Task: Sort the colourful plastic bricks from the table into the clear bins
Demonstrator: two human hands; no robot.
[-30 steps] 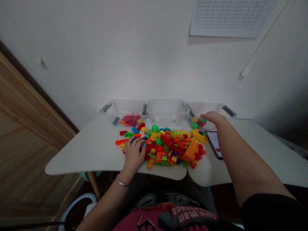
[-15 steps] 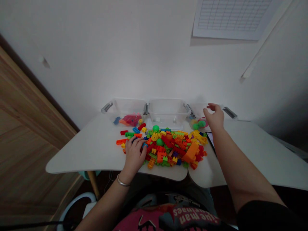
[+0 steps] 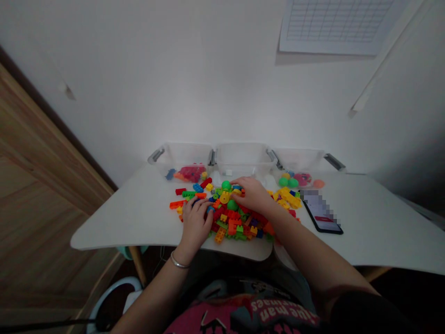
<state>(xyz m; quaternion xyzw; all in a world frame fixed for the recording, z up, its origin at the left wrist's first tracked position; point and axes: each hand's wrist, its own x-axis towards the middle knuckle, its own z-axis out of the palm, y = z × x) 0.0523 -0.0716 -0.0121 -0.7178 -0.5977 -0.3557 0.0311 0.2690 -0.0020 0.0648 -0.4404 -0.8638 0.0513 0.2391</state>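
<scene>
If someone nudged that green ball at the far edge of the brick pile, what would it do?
The green ball looks round, so it would probably roll if pushed, though the yellow piece in front might block it. Its smooth-looking surface suggests it could be slippery.

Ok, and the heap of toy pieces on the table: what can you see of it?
The heap is a loose, low spread of bright pieces that look plastic: studded red, orange, yellow, green and blue bricks, plus green balls. It lies on the white table before three clear bins. The left hand rests at its left side; the right hand reaches across, hiding some pieces. Whether either grips one is unclear.
</scene>
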